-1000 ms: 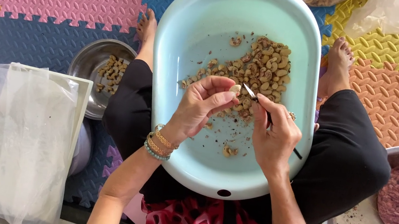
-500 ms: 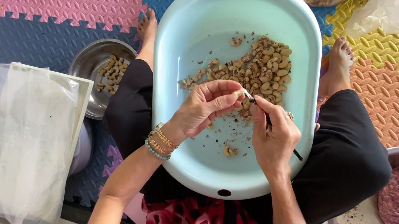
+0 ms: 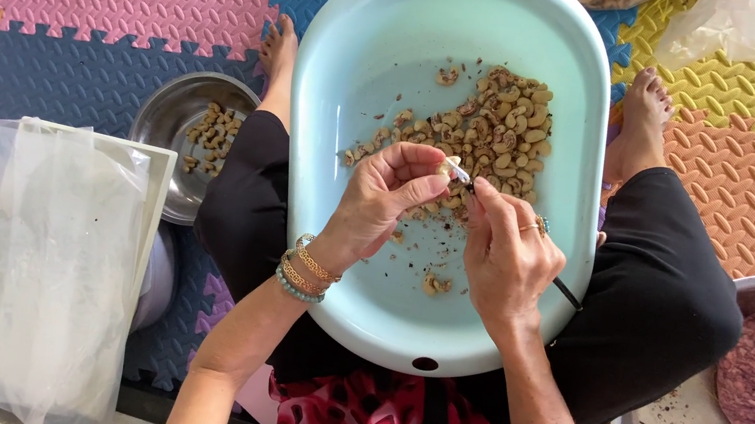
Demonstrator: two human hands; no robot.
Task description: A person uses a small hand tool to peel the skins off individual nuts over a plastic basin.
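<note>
Light-blue oval tub [image 3: 359, 70] sits on the person's lap, long axis running away from the body, cashew pile [image 3: 499, 131] in its far right part. Left hand [image 3: 379, 204] comes in from lower left, palm toward the right, beaded and gold bangles on the wrist; its fingers [image 3: 423, 174] pinch one cashew nut [image 3: 447, 167] at the tips, above the tub's middle. Right hand [image 3: 505, 256] is curled shut around a thin peeling tool [image 3: 568, 292]: dark handle end sticks out lower right, tip points upper left, touching the nut. Nut's own axis too small to tell.
</note>
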